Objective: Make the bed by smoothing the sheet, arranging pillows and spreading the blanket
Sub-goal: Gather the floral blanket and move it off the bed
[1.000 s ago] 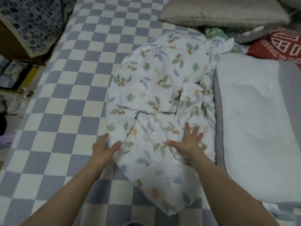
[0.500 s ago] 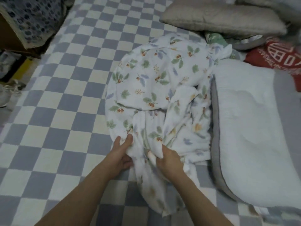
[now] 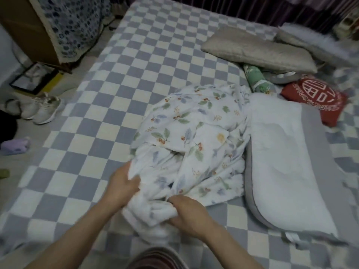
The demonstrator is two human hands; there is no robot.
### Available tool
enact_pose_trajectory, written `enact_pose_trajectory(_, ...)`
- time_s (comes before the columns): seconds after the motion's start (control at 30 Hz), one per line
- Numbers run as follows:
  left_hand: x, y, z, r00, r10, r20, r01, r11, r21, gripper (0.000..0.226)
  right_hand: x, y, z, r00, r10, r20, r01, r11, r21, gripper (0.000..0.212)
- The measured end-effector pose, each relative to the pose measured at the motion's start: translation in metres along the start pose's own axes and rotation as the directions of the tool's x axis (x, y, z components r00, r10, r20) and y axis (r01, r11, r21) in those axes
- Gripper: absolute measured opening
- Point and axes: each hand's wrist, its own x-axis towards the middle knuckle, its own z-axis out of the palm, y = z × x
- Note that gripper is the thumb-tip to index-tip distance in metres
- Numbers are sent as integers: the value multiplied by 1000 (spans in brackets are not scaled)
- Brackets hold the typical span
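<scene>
A white blanket with a leaf and berry print [image 3: 194,136] lies bunched in the middle of the bed, on a blue-and-cream checked sheet [image 3: 108,117]. My left hand [image 3: 121,187] grips its near left edge. My right hand [image 3: 188,214] is closed on a gathered fold at the near end. A white pillow with a grey border [image 3: 287,171] lies to the right, touching the blanket. A beige pillow [image 3: 258,49] rests near the head of the bed.
A red cushion [image 3: 314,98] and a green rolled cloth [image 3: 256,78] lie beyond the white pillow. Left of the bed on the floor are white sneakers [image 3: 42,109], a black frame [image 3: 33,78] and a cupboard draped in blue-patterned cloth [image 3: 73,26].
Both hands went from lying flat on the blanket to gripping its near end, and have gathered the fabric toward me. The view has pulled back and tilted up, showing more of the bed.
</scene>
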Motion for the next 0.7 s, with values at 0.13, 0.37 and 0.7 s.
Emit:
enact_pose_trajectory(0.13, -30, -21, -102, 977, 53, -205, -23, 989, 149, 56, -2, -41, -11, 999, 49, 24, -53, 977, 206, 47)
enact_pose_trajectory(0.37, -70, -32, -177, 873, 27, -488, -6, 999, 44, 19, 39, -55, -19, 867, 271, -419, -253, 962, 100, 74)
enact_pose_trajectory(0.7, -55, -44, -175, 841, -69, -536, 85, 996, 4, 48, 73, 31, -2, 815, 528, -239, -579, 764, -286, 94)
